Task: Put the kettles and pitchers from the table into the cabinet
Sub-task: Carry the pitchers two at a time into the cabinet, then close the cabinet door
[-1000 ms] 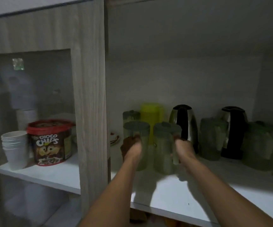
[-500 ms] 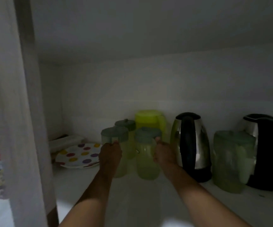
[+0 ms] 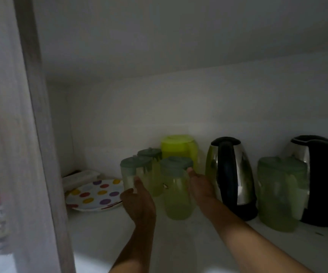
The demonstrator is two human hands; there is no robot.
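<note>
Two open hands, left hand (image 3: 139, 201) and right hand (image 3: 200, 186), flanking green-lidded pitcher (image 3: 176, 186), fingers spread.

White cabinet shelf (image 3: 104, 239) — green pitchers (image 3: 177, 196), 2 steel kettles (image 3: 232, 180), dotted plate (image 3: 96, 194) at left.

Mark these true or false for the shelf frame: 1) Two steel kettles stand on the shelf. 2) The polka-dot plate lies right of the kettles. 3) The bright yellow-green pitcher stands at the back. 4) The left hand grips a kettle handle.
1) True: one steel kettle stands mid-shelf, the other kettle further right.
2) False: the polka-dot plate lies left of the pitchers.
3) True: the yellow-green pitcher stands behind the lidded ones.
4) False: the left hand is open beside a lidded pitcher.
</note>
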